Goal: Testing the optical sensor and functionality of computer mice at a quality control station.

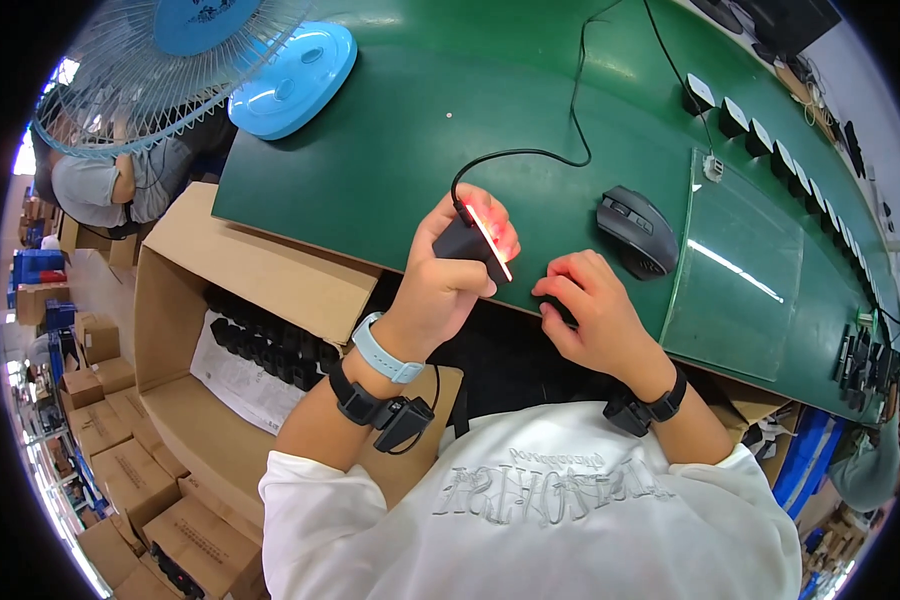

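My left hand [438, 290] is closed round a small black box-shaped device [462, 246], held over the near edge of the green table. A bright red strip [490, 243] glows along the device's side. From its upper end a black cable [530, 153] runs away across the table. My right hand [602, 318] is low at the table edge with its fingers curled in. Something dark shows under those fingers, mostly hidden, and I cannot make out what it is. Just beyond the right hand lies a black computer mouse [637, 232].
A clear glass plate [735, 290] lies right of the mouse. Black units with white tops [732, 117] line the far right. A blue fan [205, 25] stands at far left. Beside my left arm is an open carton [175, 335] with several black pieces inside. People sit at both sides.
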Demonstrator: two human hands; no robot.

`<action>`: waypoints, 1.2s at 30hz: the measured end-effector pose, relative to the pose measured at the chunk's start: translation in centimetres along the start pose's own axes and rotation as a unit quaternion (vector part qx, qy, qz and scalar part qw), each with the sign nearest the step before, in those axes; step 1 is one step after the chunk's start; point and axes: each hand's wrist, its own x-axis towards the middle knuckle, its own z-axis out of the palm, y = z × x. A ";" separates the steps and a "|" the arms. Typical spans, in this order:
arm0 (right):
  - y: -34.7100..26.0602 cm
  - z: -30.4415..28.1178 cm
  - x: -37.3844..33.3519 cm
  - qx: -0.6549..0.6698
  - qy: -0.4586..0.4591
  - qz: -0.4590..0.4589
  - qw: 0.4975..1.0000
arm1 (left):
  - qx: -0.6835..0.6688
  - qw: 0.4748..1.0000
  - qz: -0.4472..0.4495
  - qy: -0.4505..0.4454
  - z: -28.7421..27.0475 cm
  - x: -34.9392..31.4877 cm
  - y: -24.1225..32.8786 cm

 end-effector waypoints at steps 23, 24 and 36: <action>0.0 -0.1 0.1 -0.007 0.001 -0.005 1.000 | 0.001 1.000 -0.004 0.001 -0.3 0.3 -0.4; 0.1 0.2 -0.1 -0.002 0.004 -0.007 1.000 | 0.003 1.000 -0.002 -0.002 -0.4 0.3 -0.5; -0.9 -0.2 0.1 0.062 0.057 -0.007 0.996 | 0.069 0.998 0.004 0.006 -0.3 0.2 -1.0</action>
